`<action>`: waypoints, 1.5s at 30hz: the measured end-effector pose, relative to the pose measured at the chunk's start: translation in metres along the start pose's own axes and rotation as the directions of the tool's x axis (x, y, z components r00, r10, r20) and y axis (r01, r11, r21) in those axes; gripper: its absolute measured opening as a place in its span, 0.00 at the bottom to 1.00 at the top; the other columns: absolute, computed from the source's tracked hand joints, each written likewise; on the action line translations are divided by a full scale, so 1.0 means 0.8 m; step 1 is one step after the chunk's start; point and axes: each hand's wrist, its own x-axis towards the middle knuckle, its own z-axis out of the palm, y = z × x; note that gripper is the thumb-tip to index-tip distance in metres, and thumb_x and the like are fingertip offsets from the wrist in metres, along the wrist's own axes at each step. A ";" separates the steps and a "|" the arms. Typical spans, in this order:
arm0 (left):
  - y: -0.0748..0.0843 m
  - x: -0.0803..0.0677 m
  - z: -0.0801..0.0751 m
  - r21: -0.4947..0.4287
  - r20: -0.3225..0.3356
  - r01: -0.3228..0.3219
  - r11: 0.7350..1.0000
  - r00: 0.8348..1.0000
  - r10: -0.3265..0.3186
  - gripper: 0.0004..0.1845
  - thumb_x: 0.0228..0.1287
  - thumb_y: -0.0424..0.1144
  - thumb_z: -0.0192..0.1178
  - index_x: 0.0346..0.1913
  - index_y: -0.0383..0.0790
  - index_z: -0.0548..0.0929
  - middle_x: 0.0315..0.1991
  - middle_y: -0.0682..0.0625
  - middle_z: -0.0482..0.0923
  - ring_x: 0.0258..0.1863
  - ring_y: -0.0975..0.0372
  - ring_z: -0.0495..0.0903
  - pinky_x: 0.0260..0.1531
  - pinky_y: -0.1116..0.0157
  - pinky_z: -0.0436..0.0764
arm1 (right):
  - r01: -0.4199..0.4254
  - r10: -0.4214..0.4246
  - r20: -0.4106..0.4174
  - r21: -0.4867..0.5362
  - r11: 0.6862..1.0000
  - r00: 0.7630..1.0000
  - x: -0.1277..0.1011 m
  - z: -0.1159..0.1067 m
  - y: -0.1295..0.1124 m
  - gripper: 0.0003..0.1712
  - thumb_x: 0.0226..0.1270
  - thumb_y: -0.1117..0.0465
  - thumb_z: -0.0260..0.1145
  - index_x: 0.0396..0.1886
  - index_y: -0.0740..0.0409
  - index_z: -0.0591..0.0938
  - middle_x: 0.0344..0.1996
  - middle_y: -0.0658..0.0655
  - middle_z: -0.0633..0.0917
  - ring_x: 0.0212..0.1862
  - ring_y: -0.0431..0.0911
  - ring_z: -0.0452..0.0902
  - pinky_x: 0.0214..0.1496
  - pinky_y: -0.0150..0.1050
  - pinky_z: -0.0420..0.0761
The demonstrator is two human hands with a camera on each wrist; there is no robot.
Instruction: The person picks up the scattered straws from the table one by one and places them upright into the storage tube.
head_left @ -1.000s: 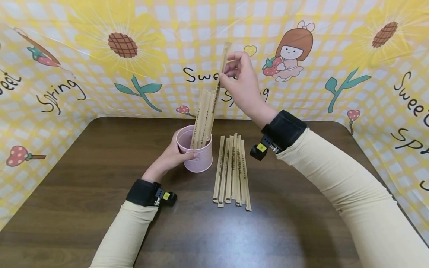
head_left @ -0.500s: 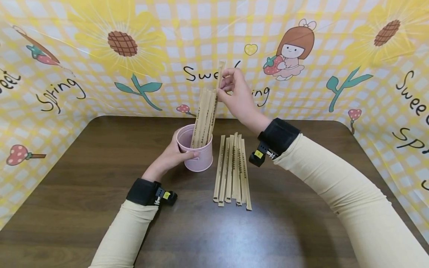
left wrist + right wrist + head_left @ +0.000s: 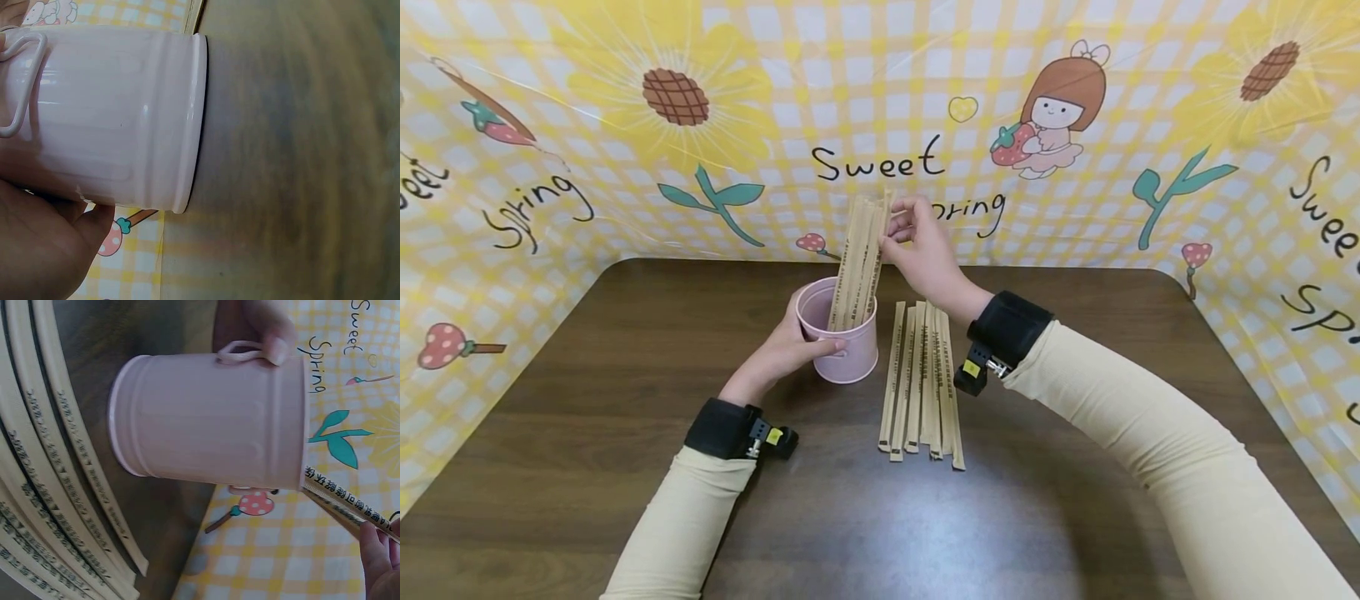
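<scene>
A small pink bucket stands on the table, gripped at its left side by my left hand, the thumb over the near rim. Several paper-wrapped sticks, perhaps straws, lean upright inside it, tilted to the right. My right hand pinches one more wrapped stick near its upper part, at the right side of the bunch. That stick's lower end is inside the bucket, hidden by the wall. In the left wrist view the bucket's side and wire handle show beside my palm.
Several more wrapped sticks lie side by side on the brown wooden table, right of the bucket and below my right forearm. A yellow checked cloth with printed flowers covers the walls at the back and sides.
My right hand has come down, lowering the pinched stick into the bucket until its top is about level with the others. The left hand and bucket have stayed in place.
</scene>
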 end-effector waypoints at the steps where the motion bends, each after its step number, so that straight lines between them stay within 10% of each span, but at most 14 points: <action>1: 0.000 0.000 0.000 0.001 0.001 -0.001 1.000 1.000 0.001 0.54 0.55 0.30 0.69 0.80 0.38 0.45 0.77 0.35 0.52 0.76 0.45 0.56 0.77 0.45 0.56 | -0.002 0.002 -0.002 0.008 1.000 1.000 -0.001 0.001 0.002 0.25 0.72 0.72 0.60 0.65 0.69 0.66 0.47 0.65 0.79 0.52 0.59 0.81 0.47 0.36 0.83; 25: -0.002 0.002 0.001 0.006 0.004 0.002 1.000 1.000 -0.002 0.54 0.56 0.30 0.68 0.80 0.38 0.45 0.77 0.35 0.52 0.76 0.46 0.56 0.77 0.46 0.56 | -0.048 0.047 0.053 0.021 0.999 0.997 -0.014 0.014 0.027 0.25 0.72 0.70 0.62 0.64 0.69 0.66 0.47 0.64 0.78 0.48 0.54 0.80 0.46 0.35 0.82; 45: -0.003 0.001 0.000 -0.001 0.005 -0.006 1.000 1.000 0.006 0.53 0.56 0.29 0.68 0.79 0.38 0.46 0.77 0.36 0.53 0.76 0.47 0.56 0.77 0.47 0.55 | -0.209 0.219 0.079 -0.126 0.970 0.972 -0.033 -0.057 0.086 0.26 0.75 0.69 0.57 0.69 0.72 0.68 0.51 0.65 0.75 0.54 0.54 0.75 0.60 0.52 0.82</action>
